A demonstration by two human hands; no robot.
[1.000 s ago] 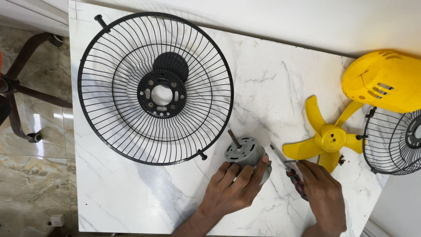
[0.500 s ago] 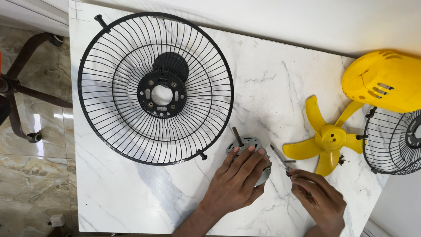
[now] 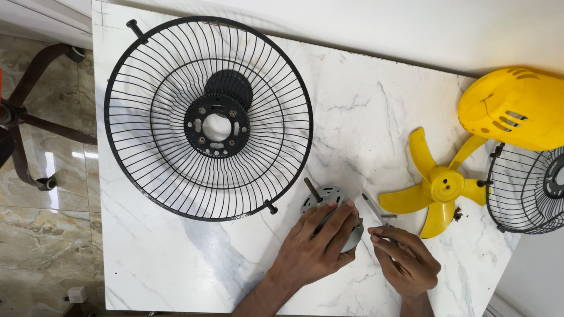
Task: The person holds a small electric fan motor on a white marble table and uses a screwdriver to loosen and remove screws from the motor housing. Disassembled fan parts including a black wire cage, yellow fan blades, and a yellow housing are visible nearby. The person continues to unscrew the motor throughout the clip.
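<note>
Both hands, left (image 3: 311,249) & right (image 3: 408,264), bare w/ bare forearms; no sleeves, gloves, rings.

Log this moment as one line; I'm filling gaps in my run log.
left hand: on grey fan motor | right hand: holds screwdriver | nearby: black fan guard, yellow fan blade | surface: marble table

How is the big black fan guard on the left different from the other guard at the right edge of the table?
The big black guard lies fully in view on the marble table; the right guard is cut off by the picture's edge. The big black guard lies alone, while the right guard sits beside the yellow fan blade, partly under the yellow housing. Both are round black wire grilles.
</note>
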